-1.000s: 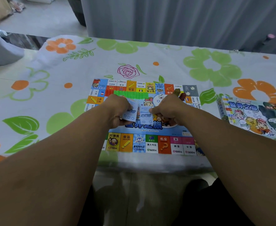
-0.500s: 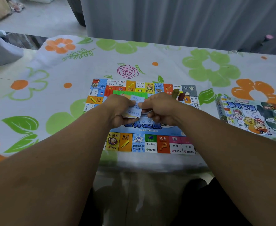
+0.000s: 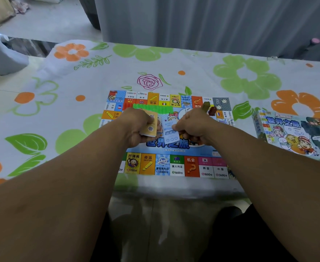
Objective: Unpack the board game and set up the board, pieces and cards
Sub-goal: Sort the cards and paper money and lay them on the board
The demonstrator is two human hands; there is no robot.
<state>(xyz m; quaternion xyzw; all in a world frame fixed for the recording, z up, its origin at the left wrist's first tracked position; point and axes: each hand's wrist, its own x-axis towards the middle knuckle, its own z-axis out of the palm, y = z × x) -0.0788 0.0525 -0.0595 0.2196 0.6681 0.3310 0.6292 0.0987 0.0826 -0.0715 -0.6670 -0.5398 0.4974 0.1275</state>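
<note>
Cards are what is being handled at this moment. The left hand [image 3: 136,125] grips a small stack [image 3: 150,127] with a yellow card on top, above the middle of the board [image 3: 174,165]. The right hand [image 3: 193,127] pinches one pale blue card [image 3: 171,133] just beside that stack, also over the board's middle. The board lies open and flat on the flowered cloth [image 3: 174,72]. I judge that the step is sorting out the cards, with the board already laid. The next move probably calls for setting the blue card down on a free place on the board.

Along the far side of the board lie a green row of pieces [image 3: 153,109] and a red row [image 3: 128,106]. Near its far right corner stand two small tokens [image 3: 206,106], close behind the right hand, so a careless move could knock them. To the right of the board, apart from it, lies the game box [image 3: 295,135].
</note>
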